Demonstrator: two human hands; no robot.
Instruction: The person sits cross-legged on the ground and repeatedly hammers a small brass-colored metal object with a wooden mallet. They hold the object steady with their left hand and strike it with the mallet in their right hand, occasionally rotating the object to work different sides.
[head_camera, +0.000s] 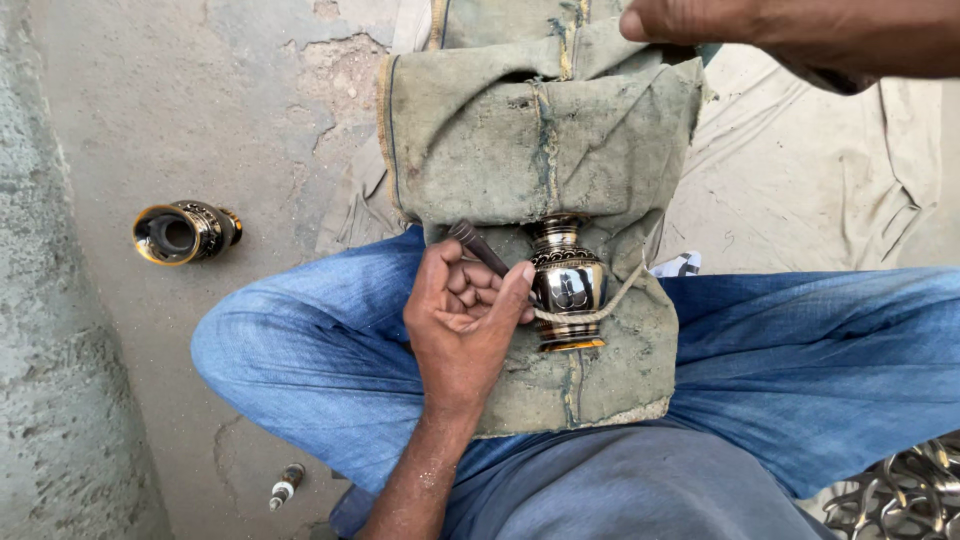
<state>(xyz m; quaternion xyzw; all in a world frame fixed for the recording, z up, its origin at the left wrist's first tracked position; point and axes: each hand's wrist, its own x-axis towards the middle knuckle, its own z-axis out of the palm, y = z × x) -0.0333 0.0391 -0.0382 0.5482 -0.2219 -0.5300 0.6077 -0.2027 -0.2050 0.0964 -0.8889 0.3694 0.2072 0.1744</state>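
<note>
From the head camera, your left hand (462, 325) has its fingers (478, 283) curled together around a thin dark tool (478, 247), thumb tip pressed against the side of a small brass pot (567, 284). The pot lies just beyond your fingertips on a folded canvas pad (545, 150) across your lap, with a loop of cord (598, 308) round its lower body. It looks like solid polished metal: stiff, heavier than its size suggests, and slippery on the smooth belly, so take it at the narrow neck or the flared foot, where the ridges give grip. The engraved band will scratch rather than break. The canvas is coarse, frayed and soft. Your right hand (700, 22) rests past the top of the pad; whether its fingers are open or closed cannot be told. A second pot (185, 232) lies on the cracked concrete floor (200, 120), well apart from your left fingers.
</note>
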